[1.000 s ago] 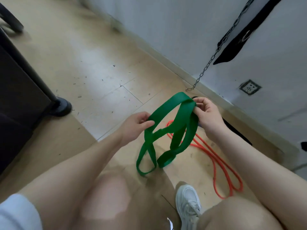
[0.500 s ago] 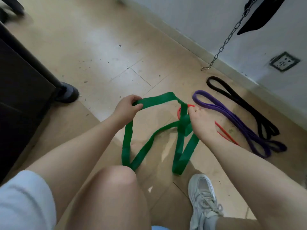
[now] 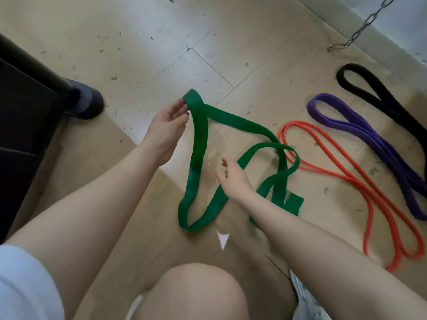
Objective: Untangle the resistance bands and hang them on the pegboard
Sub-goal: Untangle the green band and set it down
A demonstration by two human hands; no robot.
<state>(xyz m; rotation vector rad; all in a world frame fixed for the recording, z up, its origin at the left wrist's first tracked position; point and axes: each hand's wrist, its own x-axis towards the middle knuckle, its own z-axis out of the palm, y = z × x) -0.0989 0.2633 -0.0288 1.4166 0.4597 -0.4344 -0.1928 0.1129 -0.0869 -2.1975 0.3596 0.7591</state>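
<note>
A wide green resistance band [image 3: 198,144] twists in loops over the floor in front of me. My left hand [image 3: 169,122] pinches its top fold and holds that end up. My right hand [image 3: 232,179] hovers over the band's middle with fingers loosely spread, holding nothing. To the right, side by side on the floor, lie an orange band [image 3: 360,185], a purple band [image 3: 379,144] and a black band [image 3: 379,95]. No pegboard is in view.
A black machine frame with a rubber foot [image 3: 85,102] stands at the left. A metal chain [image 3: 360,31] hangs down to the floor at the top right, by the wall base. My bare knee [image 3: 198,294] and a white shoe [image 3: 307,303] fill the bottom.
My right hand has let go of the green band and now hovers open over it. The band has dropped and spread lower on the floor. The view has tilted further down.
</note>
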